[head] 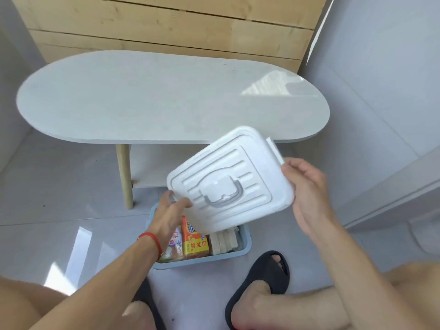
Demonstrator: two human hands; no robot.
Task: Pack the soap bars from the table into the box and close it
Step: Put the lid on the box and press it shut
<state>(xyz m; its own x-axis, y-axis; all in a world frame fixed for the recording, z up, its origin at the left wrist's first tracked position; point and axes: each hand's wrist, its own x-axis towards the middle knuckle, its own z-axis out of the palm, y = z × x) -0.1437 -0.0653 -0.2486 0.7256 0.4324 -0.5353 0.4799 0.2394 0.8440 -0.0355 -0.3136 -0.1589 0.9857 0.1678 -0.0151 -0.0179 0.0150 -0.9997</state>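
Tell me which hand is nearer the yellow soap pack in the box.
Left. The left hand grips the lid right above the yellow soap pack; the right hand holds the lid's far edge.

Print shows only on the wrapped soap bars in the box (246, 244). The yellow-and-orange soap pack (195, 242) carries red Chinese characters down its yellow face; they look like "巨划算", though the blur leaves that unsure. A small blue logo at its far end is too blurred to read. The pack to its left (175, 245) bears red characters, partly hidden by the left wrist and unreadable.
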